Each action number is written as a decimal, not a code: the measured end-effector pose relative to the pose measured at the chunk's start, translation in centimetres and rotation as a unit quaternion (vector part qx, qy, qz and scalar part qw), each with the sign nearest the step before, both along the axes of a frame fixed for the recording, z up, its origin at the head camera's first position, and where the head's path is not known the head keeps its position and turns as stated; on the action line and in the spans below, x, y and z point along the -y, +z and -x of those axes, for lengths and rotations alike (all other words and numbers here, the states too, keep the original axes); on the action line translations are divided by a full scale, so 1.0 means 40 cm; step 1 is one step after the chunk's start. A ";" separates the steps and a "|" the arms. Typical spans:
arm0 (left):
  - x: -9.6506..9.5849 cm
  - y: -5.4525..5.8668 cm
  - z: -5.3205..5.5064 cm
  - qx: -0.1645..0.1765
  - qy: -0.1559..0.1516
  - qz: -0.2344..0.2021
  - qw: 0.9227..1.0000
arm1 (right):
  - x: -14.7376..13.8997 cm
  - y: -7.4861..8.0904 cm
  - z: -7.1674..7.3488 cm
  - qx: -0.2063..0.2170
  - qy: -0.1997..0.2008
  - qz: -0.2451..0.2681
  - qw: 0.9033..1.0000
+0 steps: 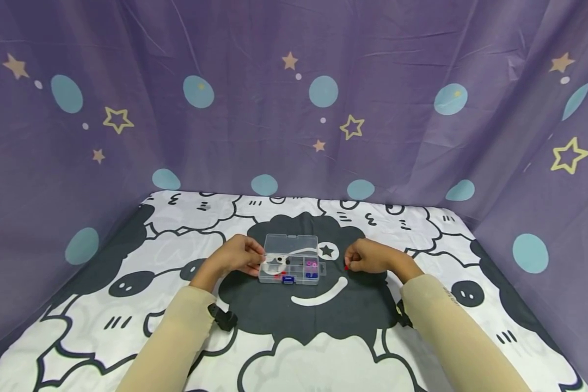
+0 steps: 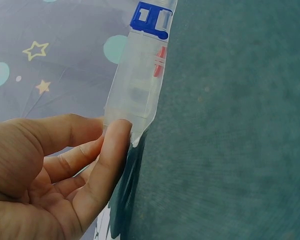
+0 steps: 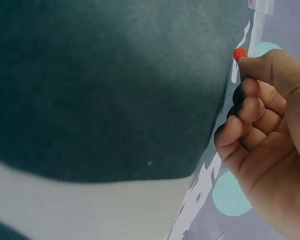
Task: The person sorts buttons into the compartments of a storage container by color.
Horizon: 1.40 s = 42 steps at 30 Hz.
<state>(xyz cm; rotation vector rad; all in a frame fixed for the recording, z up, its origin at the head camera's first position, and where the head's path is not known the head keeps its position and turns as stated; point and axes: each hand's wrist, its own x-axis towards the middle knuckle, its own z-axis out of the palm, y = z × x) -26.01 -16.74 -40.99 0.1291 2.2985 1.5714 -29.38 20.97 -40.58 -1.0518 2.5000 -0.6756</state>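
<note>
A clear plastic compartment box [image 1: 299,270] with a raised see-through lid [image 1: 291,244] and a blue latch [image 1: 288,280] sits on the dark patch of the cloth. Small red, pink, blue and black pieces lie in its compartments. My left hand [image 1: 240,255] holds the box's left end; in the left wrist view the fingers [image 2: 116,145] grip its corner. To the right of the box, my right hand [image 1: 367,256] pinches a small red button [image 3: 240,54] between thumb and forefinger, its other fingers curled inward. In the head view only a bit of the button shows below the fingertips.
A white cloth [image 1: 333,359] printed with cartoon sheep covers the table. Behind it and along both sides hangs a purple curtain [image 1: 255,147] with stars and teal spots. A small clear tab [image 1: 322,268] sticks out at the box's right side.
</note>
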 end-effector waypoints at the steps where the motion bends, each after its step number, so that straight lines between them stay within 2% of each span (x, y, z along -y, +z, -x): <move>1: 0.000 0.000 0.000 0.000 0.000 0.001 1.000 | 0.000 0.001 0.000 -0.002 0.000 0.001 1.000; 11: 0.001 0.000 -0.001 -0.006 -0.004 0.002 1.000 | 0.000 0.018 0.005 -0.024 0.012 0.015 1.000; 17: 0.001 0.000 -0.002 0.001 -0.002 0.003 1.000 | 0.007 0.033 0.007 -0.019 0.013 0.022 1.000; 25: 0.001 0.002 -0.003 -0.008 -0.006 -0.002 1.000 | 0.024 0.042 0.007 -0.016 0.018 0.030 0.999; 42: 0.000 0.003 -0.001 -0.008 -0.006 0.002 1.000 | 0.084 0.080 -0.012 -0.040 0.040 0.030 0.998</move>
